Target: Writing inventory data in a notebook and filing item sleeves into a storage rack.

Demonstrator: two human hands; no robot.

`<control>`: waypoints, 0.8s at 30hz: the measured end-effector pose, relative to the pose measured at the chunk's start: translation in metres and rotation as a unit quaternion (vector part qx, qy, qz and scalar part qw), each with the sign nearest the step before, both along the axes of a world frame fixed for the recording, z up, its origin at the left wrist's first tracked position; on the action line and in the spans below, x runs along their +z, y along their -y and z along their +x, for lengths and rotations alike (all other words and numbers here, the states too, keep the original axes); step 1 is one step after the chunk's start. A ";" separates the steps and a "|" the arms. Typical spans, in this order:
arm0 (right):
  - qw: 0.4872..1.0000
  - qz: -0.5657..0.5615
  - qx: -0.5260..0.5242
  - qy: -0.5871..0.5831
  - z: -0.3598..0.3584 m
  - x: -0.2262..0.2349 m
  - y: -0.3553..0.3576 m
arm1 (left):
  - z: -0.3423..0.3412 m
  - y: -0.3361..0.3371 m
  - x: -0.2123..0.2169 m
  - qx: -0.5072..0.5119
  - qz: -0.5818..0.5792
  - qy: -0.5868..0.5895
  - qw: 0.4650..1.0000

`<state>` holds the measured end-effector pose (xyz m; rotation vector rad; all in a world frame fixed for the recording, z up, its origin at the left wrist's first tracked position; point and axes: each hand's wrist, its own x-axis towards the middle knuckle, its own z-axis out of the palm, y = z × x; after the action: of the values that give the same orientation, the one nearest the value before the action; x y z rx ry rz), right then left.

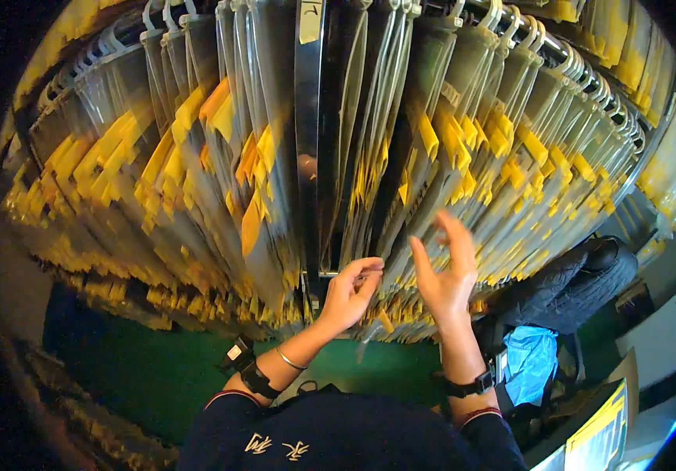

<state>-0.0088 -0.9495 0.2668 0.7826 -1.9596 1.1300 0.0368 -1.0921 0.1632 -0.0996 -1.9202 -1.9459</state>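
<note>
Rows of hanging clear and greyish plastic sleeves (479, 74) with yellow pieces (456, 145) fill the view ahead. My left hand (346, 297) is in front of the lower middle of the rows, its fingers loosely curled and a gap left to the thumb; nothing shows in it. To its right, my right hand (449, 275) is raised with thumb and fingers apart, slightly blurred and holding nothing visible. Whether either hand touches the sleeves behind it, I cannot tell. Black straps circle both my wrists, and a thin bangle sits on the left forearm.
White hooks (542, 35) carry the sleeves on a metal rail (562, 51). A dark upright post (306, 102) parts left and right rows. Below lies a green floor (157, 377). At right are a dark quilted item (570, 286), a blue plastic bag (530, 363) and yellow-edged sheets (597, 432).
</note>
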 end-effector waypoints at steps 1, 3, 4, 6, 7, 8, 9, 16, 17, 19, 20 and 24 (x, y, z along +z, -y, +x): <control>0.988 0.022 -0.104 -0.108 -0.002 0.006 0.009 | 0.000 0.005 0.005 -0.008 0.001 -0.002 1.000; 0.979 0.041 -0.169 -0.111 -0.011 0.010 0.025 | -0.004 0.012 0.014 -0.026 -0.056 -0.033 0.998; 0.966 0.058 -0.227 -0.112 -0.016 0.010 0.031 | -0.006 0.014 0.018 -0.036 -0.054 -0.036 0.997; 0.953 0.085 -0.268 -0.114 -0.024 0.008 0.037 | -0.011 0.016 0.026 -0.070 -0.074 -0.076 0.992; 0.948 0.086 -0.282 -0.118 -0.029 0.006 0.037 | -0.011 0.018 0.029 -0.095 -0.070 -0.045 0.992; 0.943 0.087 -0.297 -0.122 -0.034 0.004 0.035 | -0.015 0.019 0.030 -0.101 -0.065 -0.048 0.992; 0.942 0.078 -0.305 -0.114 -0.038 0.002 0.034 | -0.019 0.019 0.031 -0.081 -0.086 -0.093 0.989; 0.939 0.127 -0.297 -0.116 -0.046 0.004 0.019 | -0.040 0.020 0.025 -0.097 -0.111 -0.114 0.982; 0.937 0.131 -0.301 -0.120 -0.046 0.004 0.017 | -0.042 0.018 0.024 -0.120 -0.125 -0.071 0.982; 0.932 0.135 -0.309 -0.133 -0.048 0.003 0.015 | -0.047 0.013 0.019 -0.161 -0.135 -0.003 0.978; 0.929 0.136 -0.313 -0.143 -0.049 0.003 0.014 | -0.051 0.011 0.016 -0.161 -0.133 -0.004 0.978; 0.928 0.129 -0.309 -0.162 -0.053 0.004 0.013 | -0.076 0.005 0.011 -0.151 -0.150 -0.118 0.970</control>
<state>-0.0620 -0.9628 0.2712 0.3888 -1.8841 0.3487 -0.0388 -1.0969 0.1739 -0.7155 -2.1125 -1.7064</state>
